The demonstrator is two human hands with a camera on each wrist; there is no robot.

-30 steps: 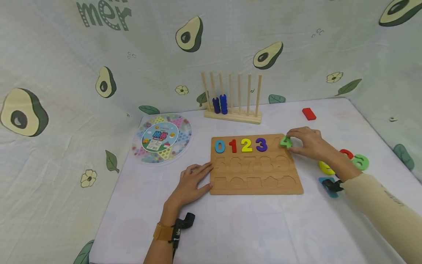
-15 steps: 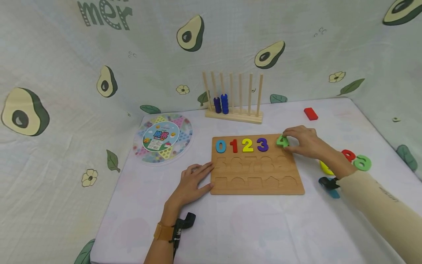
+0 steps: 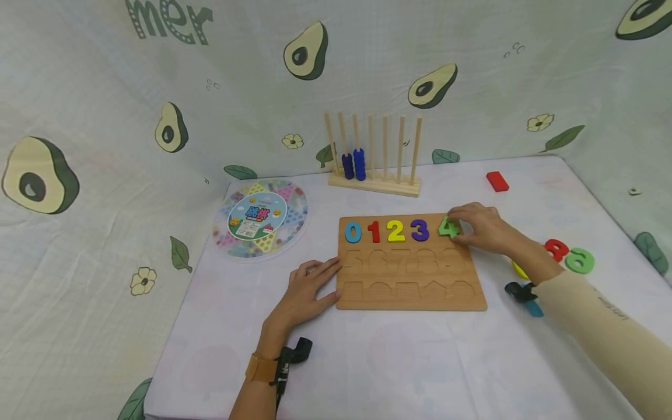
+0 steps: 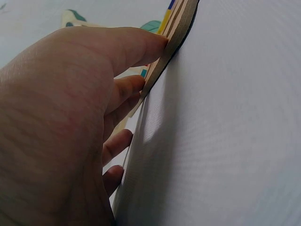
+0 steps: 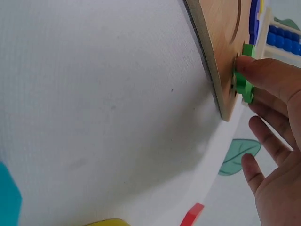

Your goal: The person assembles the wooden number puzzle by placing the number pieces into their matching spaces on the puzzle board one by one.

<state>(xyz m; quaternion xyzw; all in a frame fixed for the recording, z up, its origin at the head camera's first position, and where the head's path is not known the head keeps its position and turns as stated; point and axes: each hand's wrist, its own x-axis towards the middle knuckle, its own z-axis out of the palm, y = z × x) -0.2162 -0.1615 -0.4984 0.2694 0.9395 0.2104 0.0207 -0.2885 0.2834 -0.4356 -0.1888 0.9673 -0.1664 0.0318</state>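
In the head view we find the light soft and rather even; a faint shadow lies on the table near the right sleeve. The 2 wrist views are dimmer for us, with soft-edged grey shadows beside the wooden board. In the left wrist view, we see the printed cloth behind slightly out of focus.
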